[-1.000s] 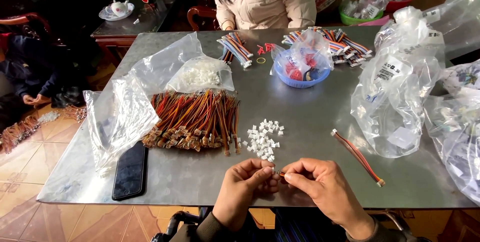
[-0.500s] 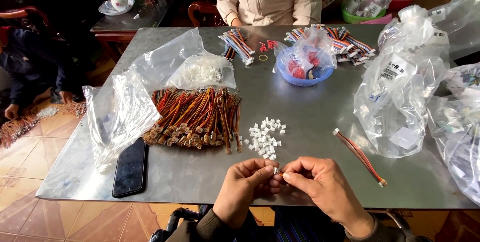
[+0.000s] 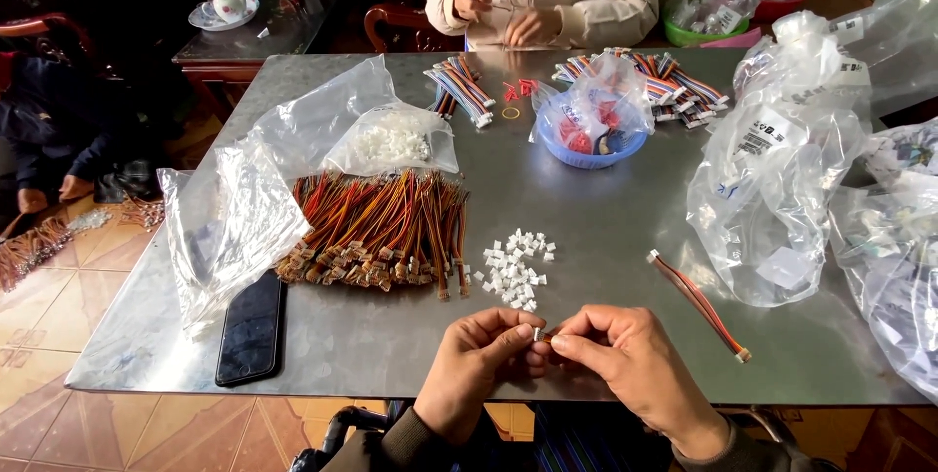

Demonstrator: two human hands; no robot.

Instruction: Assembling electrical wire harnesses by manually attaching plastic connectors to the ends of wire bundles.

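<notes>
At the desk's near edge, the left hand (image 3: 481,360) and right hand (image 3: 625,364) are pinching one small white connector (image 3: 538,333) between fingertips. One finished cable (image 3: 699,302) is lying right; a wire pile (image 3: 381,230) and loose connectors (image 3: 515,270) are waiting.

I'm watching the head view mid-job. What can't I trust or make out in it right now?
- Small white piece: pinched between the left hand and right hand; fingertips cover most of it, too small to tell its shape.
- Blue bowl: contents veiled by a crumpled clear bag.
- Clear bags at right: glare hides the contents; the farthest is cut off by the frame edge.
- Person opposite: hands hold something too small to tell.
</notes>
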